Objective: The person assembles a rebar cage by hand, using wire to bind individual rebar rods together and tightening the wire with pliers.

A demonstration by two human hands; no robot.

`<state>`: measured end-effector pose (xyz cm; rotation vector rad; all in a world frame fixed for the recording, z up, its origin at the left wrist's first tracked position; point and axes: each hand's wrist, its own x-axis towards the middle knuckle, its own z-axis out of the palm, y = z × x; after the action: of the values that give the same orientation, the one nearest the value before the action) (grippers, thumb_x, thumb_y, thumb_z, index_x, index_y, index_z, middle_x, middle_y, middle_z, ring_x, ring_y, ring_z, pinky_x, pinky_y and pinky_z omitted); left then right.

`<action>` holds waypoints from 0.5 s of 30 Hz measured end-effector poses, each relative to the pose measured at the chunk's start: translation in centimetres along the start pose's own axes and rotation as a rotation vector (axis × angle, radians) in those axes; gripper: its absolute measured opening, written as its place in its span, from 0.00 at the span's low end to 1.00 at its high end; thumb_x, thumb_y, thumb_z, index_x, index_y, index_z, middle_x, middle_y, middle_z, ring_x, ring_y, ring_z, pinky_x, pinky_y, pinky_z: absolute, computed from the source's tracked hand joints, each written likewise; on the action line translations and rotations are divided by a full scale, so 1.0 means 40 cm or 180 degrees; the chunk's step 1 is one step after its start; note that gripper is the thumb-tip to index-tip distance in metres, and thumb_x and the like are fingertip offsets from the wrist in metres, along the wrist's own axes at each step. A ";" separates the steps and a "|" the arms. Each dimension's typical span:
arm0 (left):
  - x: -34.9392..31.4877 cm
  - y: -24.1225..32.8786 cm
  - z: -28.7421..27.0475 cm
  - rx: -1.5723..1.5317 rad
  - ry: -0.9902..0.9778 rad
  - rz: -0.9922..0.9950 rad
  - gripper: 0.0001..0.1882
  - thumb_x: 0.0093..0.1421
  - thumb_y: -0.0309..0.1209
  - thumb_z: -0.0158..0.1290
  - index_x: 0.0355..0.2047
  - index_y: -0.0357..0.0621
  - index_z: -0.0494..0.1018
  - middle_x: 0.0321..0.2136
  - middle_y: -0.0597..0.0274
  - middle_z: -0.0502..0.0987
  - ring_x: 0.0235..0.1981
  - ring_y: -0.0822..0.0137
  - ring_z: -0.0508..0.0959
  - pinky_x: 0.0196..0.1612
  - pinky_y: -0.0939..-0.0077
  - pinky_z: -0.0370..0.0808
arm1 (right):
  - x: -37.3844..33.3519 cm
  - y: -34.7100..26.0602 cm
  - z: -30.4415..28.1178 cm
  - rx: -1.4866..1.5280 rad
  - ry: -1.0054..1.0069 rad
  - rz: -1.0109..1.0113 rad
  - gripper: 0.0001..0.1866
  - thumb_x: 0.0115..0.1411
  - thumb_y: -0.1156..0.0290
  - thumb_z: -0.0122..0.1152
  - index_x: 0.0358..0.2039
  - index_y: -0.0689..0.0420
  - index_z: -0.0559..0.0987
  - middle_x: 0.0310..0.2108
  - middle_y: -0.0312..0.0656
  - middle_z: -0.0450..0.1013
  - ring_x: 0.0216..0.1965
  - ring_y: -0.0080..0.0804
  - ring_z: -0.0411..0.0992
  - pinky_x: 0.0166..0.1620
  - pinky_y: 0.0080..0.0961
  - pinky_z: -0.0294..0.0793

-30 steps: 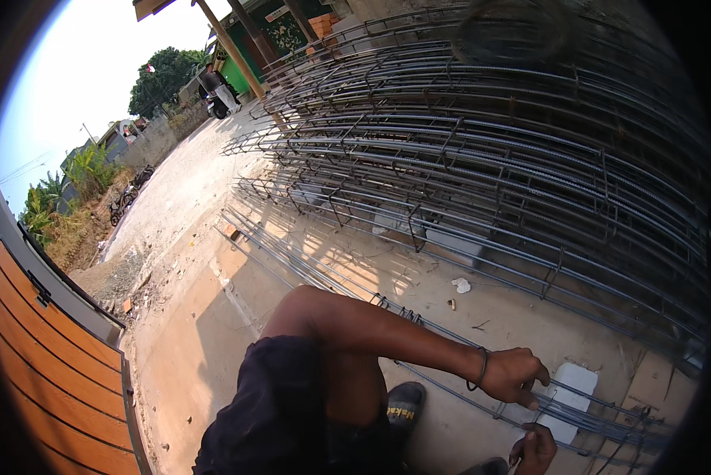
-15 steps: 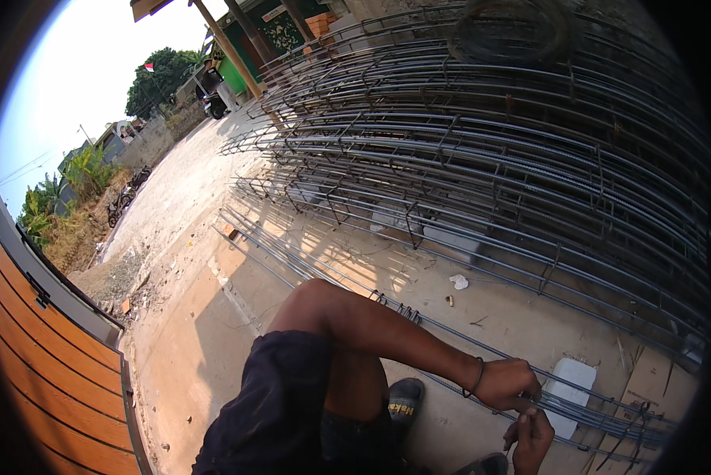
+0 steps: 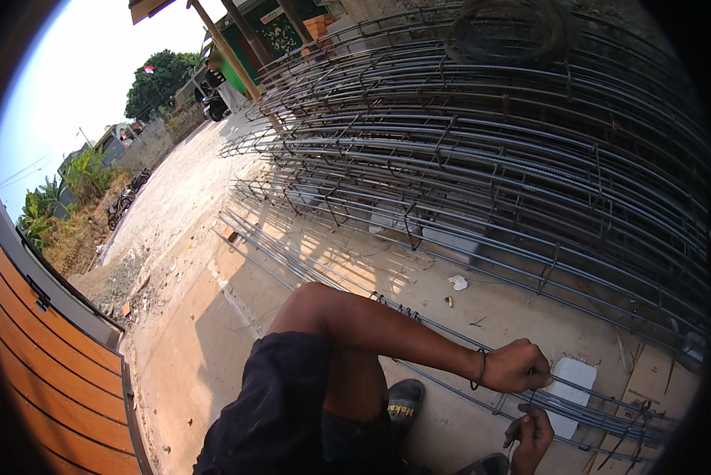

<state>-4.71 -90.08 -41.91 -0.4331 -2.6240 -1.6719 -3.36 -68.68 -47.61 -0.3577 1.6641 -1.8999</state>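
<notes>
My left hand (image 3: 518,366), with a dark band at the wrist, is closed with its fingertips down at the upper bar of a bundle of steel rebar (image 3: 601,412). What its fingers pinch is too small to make out. Just below it on the near side, my right hand (image 3: 531,437) has its fingers curled beside the lower bars; anything in them is hidden. A thin dark line, perhaps a stirrup or wire, shows between the two hands. Several stirrups (image 3: 403,310) sit bunched on the bars farther left, partly behind my left forearm.
Tied rebar cages (image 3: 466,150) are stacked along the right, partly on pale blocks (image 3: 450,244). A white block (image 3: 571,388) lies under the bars, beside cardboard (image 3: 648,384). An orange slatted gate (image 3: 54,348) stands left. A person (image 3: 221,83) is far off by a motorbike.
My left hand has lifted slightly and moved up, away from my right hand; their fingers were nearly touching before. My right hand has stayed almost in place, its fingers shifting a little.
</notes>
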 end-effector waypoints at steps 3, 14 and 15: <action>0.003 0.014 -0.011 -0.0307 -0.0173 -0.0263 0.14 0.62 0.32 0.55 0.25 0.32 0.77 0.18 0.52 0.75 0.19 0.64 0.74 0.26 0.67 0.69 | 0.006 0.014 -0.006 -0.0019 0.0016 0.0051 0.12 0.68 0.70 0.48 0.43 0.66 0.75 0.20 0.38 0.70 0.17 0.20 0.64 0.20 0.16 0.65; -0.006 0.019 0.002 -0.0602 -0.0576 0.0450 0.15 0.63 0.34 0.53 0.24 0.35 0.78 0.18 0.56 0.75 0.19 0.63 0.73 0.24 0.70 0.69 | 0.008 0.015 0.000 0.0004 0.0408 0.0061 0.10 0.68 0.71 0.49 0.40 0.65 0.75 0.20 0.39 0.70 0.18 0.21 0.67 0.20 0.17 0.67; -0.014 0.021 0.006 -0.0495 -0.0587 0.0629 0.13 0.62 0.33 0.54 0.24 0.36 0.78 0.19 0.56 0.75 0.20 0.62 0.74 0.25 0.69 0.70 | 0.010 0.016 0.004 -0.0019 0.0491 0.0046 0.10 0.68 0.70 0.50 0.40 0.65 0.75 0.21 0.39 0.70 0.18 0.21 0.67 0.20 0.17 0.67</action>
<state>-3.92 -89.66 -41.36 -0.8587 -2.4755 -1.8568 -3.43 -69.06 -48.27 -0.2050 1.7665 -1.9548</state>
